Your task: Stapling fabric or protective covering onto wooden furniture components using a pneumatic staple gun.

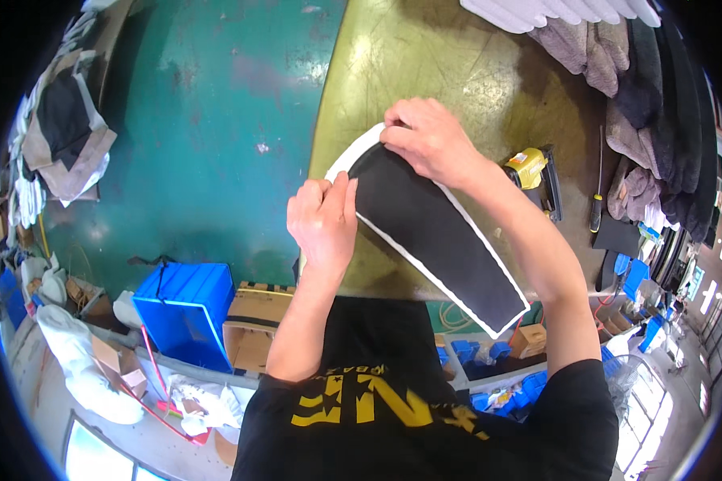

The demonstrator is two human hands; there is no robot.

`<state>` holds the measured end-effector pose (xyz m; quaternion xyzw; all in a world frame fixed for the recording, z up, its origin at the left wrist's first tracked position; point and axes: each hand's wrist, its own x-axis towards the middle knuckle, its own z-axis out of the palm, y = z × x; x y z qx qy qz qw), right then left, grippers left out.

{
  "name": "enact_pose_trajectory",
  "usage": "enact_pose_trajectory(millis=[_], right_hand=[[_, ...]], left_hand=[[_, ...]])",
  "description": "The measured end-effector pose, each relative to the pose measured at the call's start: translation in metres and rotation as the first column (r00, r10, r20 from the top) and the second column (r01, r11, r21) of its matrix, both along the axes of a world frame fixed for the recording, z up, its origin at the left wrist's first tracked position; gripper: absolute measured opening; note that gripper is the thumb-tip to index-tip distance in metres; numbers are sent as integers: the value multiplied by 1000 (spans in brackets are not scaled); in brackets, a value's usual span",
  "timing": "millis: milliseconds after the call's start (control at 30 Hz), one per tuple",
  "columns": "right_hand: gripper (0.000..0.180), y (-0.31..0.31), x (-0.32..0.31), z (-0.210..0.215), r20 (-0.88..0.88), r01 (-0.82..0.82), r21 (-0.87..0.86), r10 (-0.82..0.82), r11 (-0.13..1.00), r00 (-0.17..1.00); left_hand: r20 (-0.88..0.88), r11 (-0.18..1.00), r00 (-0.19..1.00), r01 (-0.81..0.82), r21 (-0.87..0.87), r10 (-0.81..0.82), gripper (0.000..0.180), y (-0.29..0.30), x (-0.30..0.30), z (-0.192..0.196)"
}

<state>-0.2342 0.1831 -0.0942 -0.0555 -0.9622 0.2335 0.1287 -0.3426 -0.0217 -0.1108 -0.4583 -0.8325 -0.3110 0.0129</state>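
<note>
A long black panel with a white padded edge lies slantwise over the near part of the olive worktable, its narrow end hanging past the table's front edge. My left hand is closed on the panel's left edge near its wide, rounded end, thumb laid along the rim. At the far end of that curve my right hand pinches the white border, fingers bent over it. The fingertips of both hands partly cover the edge they hold.
Right of the panel lies a yellow and black staple gun, with a screwdriver beyond it. Grey and black fabric pieces pile along the right side. A green tabletop adjoins on the left. Below it stand a blue bin and a cardboard box.
</note>
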Motion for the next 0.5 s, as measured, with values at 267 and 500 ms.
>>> enact_pose_trajectory(millis=[267, 500], right_hand=[[8, -1, -5, 9, 182, 87, -311, -31, 946, 983], [17, -20, -11, -9, 225, 361, -402, -292, 841, 930]], left_hand=[[612, 980, 784, -187, 70, 106, 8, -1, 0, 9], [612, 979, 770, -202, -36, 181, 14, 3, -8, 9]])
